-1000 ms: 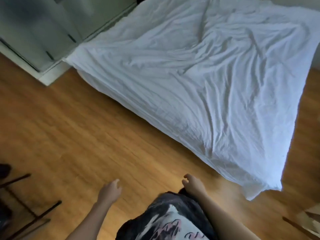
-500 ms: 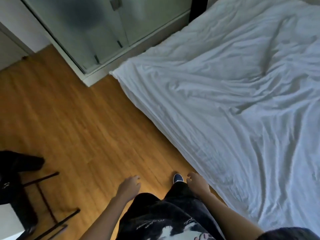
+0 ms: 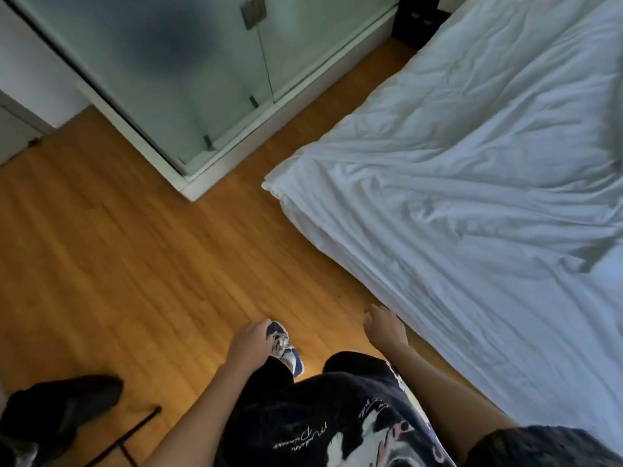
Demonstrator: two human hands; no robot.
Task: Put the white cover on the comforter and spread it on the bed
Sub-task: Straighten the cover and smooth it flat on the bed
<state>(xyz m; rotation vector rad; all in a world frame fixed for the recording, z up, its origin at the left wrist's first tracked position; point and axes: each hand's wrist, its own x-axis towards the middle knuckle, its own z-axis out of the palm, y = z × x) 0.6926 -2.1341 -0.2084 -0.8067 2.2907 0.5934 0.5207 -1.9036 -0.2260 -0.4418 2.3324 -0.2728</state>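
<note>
I see the white covered comforter (image 3: 472, 183) lying wrinkled across the bed, one corner overhanging toward the glass door (image 3: 188, 72) | left hand (image 3: 249, 345) and right hand (image 3: 384, 326) loosely curled, holding nothing | I judge they hang free for walking alongside; smoothing remains.

A wooden floor (image 3: 111, 251) ran beside frosted glass doors (image 3: 188, 72) set in a white frame (image 3: 199, 183). A dark garment (image 3: 57, 412) hung over a black metal chair frame (image 3: 128, 436) at the lower left.
</note>
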